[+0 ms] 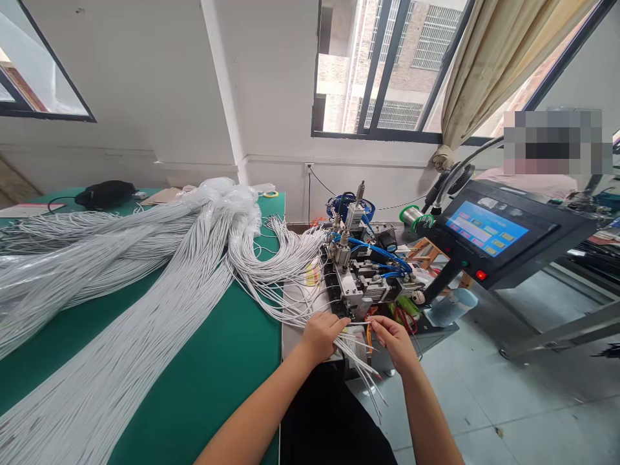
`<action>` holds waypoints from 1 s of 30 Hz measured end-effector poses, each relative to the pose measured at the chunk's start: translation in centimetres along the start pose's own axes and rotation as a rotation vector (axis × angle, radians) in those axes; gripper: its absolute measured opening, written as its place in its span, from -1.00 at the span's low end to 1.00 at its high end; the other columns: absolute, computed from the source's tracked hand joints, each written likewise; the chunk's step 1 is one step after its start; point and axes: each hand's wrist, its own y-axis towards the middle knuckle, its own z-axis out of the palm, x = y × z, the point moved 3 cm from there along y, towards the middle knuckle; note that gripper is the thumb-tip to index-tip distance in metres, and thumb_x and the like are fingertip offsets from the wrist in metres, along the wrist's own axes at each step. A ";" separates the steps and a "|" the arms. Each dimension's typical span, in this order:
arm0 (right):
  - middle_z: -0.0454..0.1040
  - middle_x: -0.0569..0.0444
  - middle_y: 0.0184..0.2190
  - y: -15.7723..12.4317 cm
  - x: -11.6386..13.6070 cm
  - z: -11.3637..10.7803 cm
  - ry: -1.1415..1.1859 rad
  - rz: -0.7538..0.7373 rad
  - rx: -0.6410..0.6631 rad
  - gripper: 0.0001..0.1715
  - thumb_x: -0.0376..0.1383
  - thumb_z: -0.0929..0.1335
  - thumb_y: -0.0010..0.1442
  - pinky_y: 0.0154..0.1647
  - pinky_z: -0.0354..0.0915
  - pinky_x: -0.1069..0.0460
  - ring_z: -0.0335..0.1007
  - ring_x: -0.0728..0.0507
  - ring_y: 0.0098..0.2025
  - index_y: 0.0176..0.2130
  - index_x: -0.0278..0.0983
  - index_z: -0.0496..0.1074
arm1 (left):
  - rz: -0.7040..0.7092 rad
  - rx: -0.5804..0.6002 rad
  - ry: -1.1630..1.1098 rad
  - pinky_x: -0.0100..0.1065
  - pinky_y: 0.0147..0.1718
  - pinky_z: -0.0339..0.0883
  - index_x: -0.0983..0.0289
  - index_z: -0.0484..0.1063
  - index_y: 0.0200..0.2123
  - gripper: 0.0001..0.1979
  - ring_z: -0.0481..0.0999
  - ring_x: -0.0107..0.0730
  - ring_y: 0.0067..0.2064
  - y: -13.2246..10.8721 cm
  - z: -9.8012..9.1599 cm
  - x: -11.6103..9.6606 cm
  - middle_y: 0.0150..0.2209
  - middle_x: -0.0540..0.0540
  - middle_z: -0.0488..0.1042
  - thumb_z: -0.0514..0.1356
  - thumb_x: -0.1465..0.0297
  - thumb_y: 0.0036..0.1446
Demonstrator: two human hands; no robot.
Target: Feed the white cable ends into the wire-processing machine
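Observation:
My left hand [320, 337] is closed around a white cable [359, 323] at the front of a bench machine [356, 284] with metal cylinders and blue air hoses. The tip of that cable is pinched between the thumb and fingers of my right hand [393, 341], a short way to the right. Below my hands, several loose cable ends [365, 371] hang over the edge, some with reddish tips. From the left, a bundle of white cables [264, 271] curves across toward the machine. Part of the machine's front is hidden behind my fingers.
Long white cables [145, 323] cover much of the green table [208, 400]. A control screen [487, 227] on an arm stands right of the machine, near a solder wire spool [411, 216] and a clear plastic container [451, 307]. A person [527, 181] is behind the screen.

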 end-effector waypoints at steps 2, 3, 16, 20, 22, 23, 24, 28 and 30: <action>0.40 0.09 -0.50 0.1 -0.1 0.0 -0.005 0.008 0.002 -0.62 -0.05 0.43 0.04 -0.61 -0.10 0.12 0.00 0.07 -0.61 -0.28 -0.30 0.53 | -0.006 0.014 -0.008 -0.28 -0.36 0.26 0.26 0.38 -0.04 -0.64 0.47 -0.24 -0.32 0.0 0.1 0.0 -0.36 0.10 0.49 0.08 0.47 0.05; 0.40 0.09 -0.50 0.1 -0.2 0.0 -0.009 0.013 0.003 -0.61 -0.04 0.43 0.04 -0.61 -0.10 0.12 0.00 0.07 -0.61 -0.28 -0.31 0.53 | -0.008 0.021 -0.013 -0.29 -0.36 0.26 0.26 0.38 -0.04 -0.64 0.47 -0.25 -0.33 0.0 0.1 0.1 -0.36 0.10 0.49 0.09 0.47 0.04; 0.41 0.10 -0.49 -0.1 -0.3 -0.1 -0.030 0.029 0.018 -0.58 -0.03 0.42 0.04 -0.60 -0.07 0.12 0.02 0.07 -0.61 -0.27 -0.32 0.51 | -0.032 0.059 -0.049 -0.31 -0.39 0.27 0.22 0.39 -0.06 -0.64 0.47 -0.26 -0.34 -0.2 0.4 0.3 -0.36 0.06 0.50 0.13 0.47 0.02; 0.41 0.10 -0.50 -0.1 -0.4 -0.1 -0.054 0.029 0.009 -0.58 -0.02 0.42 0.04 -0.60 -0.05 0.11 0.04 0.06 -0.60 -0.27 -0.32 0.50 | -0.034 0.057 -0.055 -0.31 -0.38 0.28 0.22 0.39 -0.05 -0.65 0.48 -0.25 -0.33 -0.2 0.5 0.3 -0.36 0.07 0.50 0.12 0.45 0.05; 0.41 0.10 -0.50 -0.1 -0.4 -0.1 -0.061 0.034 0.003 -0.57 -0.01 0.41 0.05 -0.60 -0.04 0.11 0.04 0.05 -0.60 -0.26 -0.32 0.50 | -0.032 0.057 -0.063 -0.32 -0.37 0.29 0.22 0.38 -0.05 -0.66 0.48 -0.25 -0.32 -0.2 0.6 0.3 -0.36 0.08 0.50 0.11 0.44 0.06; 0.41 0.09 -0.50 -0.2 -0.4 -0.1 -0.065 0.035 0.001 -0.56 -0.01 0.41 0.05 -0.59 -0.04 0.11 0.05 0.05 -0.60 -0.26 -0.32 0.50 | -0.032 0.055 -0.066 -0.32 -0.37 0.29 0.22 0.38 -0.05 -0.66 0.48 -0.25 -0.32 -0.3 0.7 0.4 -0.35 0.08 0.50 0.11 0.44 0.07; 0.41 0.09 -0.50 -0.2 -0.4 -0.1 -0.068 0.035 0.000 -0.56 -0.01 0.41 0.04 -0.59 -0.04 0.11 0.05 0.05 -0.59 -0.26 -0.33 0.50 | -0.033 0.053 -0.068 -0.32 -0.37 0.29 0.22 0.38 -0.05 -0.67 0.48 -0.25 -0.32 -0.3 0.7 0.4 -0.35 0.09 0.50 0.11 0.44 0.07; 0.40 0.09 -0.50 -0.3 -0.3 0.0 -0.086 0.034 -0.003 -0.55 0.00 0.41 0.04 -0.59 -0.05 0.11 0.05 0.04 -0.59 -0.27 -0.32 0.49 | -0.042 0.047 -0.069 -0.32 -0.36 0.31 0.21 0.39 -0.06 -0.67 0.49 -0.26 -0.32 -0.4 0.8 0.4 -0.35 0.08 0.50 0.12 0.44 0.07; 0.41 0.09 -0.50 -0.3 -0.3 0.0 -0.094 0.036 -0.003 -0.55 0.01 0.40 0.05 -0.59 -0.04 0.11 0.06 0.04 -0.59 -0.27 -0.32 0.49 | -0.044 0.049 -0.070 -0.33 -0.36 0.31 0.21 0.39 -0.06 -0.67 0.49 -0.27 -0.32 -0.3 0.8 0.4 -0.35 0.08 0.50 0.12 0.45 0.06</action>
